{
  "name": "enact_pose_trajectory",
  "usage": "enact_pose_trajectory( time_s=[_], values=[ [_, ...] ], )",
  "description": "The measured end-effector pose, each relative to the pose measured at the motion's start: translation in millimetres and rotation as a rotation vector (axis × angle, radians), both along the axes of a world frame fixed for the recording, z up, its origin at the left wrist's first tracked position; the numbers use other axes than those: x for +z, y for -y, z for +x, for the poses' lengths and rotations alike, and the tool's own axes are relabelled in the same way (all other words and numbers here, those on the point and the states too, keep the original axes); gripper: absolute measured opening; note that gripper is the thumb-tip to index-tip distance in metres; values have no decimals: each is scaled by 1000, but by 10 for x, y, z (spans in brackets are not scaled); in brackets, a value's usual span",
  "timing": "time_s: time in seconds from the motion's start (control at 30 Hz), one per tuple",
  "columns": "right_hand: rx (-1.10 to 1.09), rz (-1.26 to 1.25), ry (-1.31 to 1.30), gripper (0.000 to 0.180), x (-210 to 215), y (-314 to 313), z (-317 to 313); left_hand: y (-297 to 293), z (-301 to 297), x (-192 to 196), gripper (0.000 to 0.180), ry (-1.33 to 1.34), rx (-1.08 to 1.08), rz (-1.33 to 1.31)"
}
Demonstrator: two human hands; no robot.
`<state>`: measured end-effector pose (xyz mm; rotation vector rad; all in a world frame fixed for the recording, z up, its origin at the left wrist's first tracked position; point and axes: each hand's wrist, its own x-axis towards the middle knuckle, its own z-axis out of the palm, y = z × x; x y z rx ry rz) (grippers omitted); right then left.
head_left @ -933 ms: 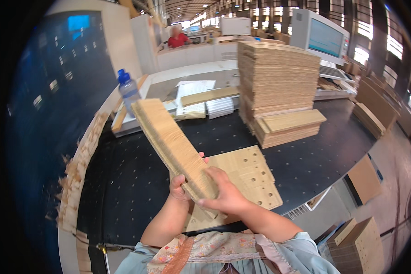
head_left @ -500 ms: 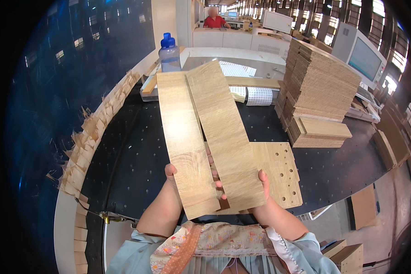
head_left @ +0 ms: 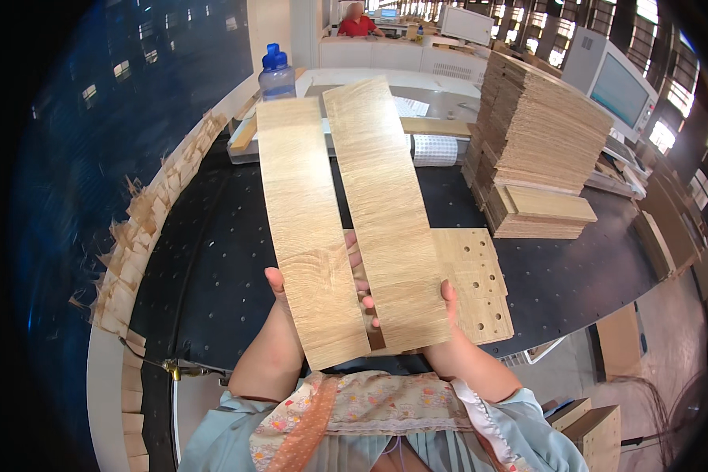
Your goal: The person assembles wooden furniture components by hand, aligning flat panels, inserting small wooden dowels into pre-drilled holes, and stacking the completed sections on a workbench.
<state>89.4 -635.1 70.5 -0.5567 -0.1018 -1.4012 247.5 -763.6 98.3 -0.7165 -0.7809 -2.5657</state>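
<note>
Two long wood-grain boards are held up side by side, tilted over the table, with a narrow gap between them. My left hand grips the left board by its outer edge, thumb showing at the side. Around the right board my right hand is closed, its thumb at the outer edge. Some fingertips show through the gap; the rest of the fingers are hidden behind the boards. Beneath and to the right lies a drilled wooden panel with several round holes, partly covered by the right board.
The black table is dotted with small studs. A tall stack of boards stands at the right, near a monitor. A blue-capped water bottle is at the back left. Beyond, a person in red is at a desk.
The far ends of the two boards have spread apart, so the gap between them now runs their full length. Both hands keep their hold. The whole view has shifted slightly.
</note>
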Motion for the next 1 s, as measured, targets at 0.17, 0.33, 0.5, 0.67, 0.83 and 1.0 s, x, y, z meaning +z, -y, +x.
enact_pose_trajectory(
  time_s=[0.17,0.33,0.5,0.67,0.83,1.0],
  values=[
    [-26,34,-54,86,-48,46,-7,-28,11,-49,120,84,120,25],
    [-55,82,-82,79,-67,88,9,0,-16,-107,113,73,117,52],
    [-101,176,-182,76,-64,92,33,45,-9,-213,108,129,197,86],
    [-131,261,-267,71,-15,113,61,115,64,-285,106,166,211,85],
    [-85,307,-300,71,-67,298,-13,142,61,-227,109,166,281,58],
    [-121,186,-365,77,-163,394,-35,197,80,-282,101,184,317,69]
  ],
)
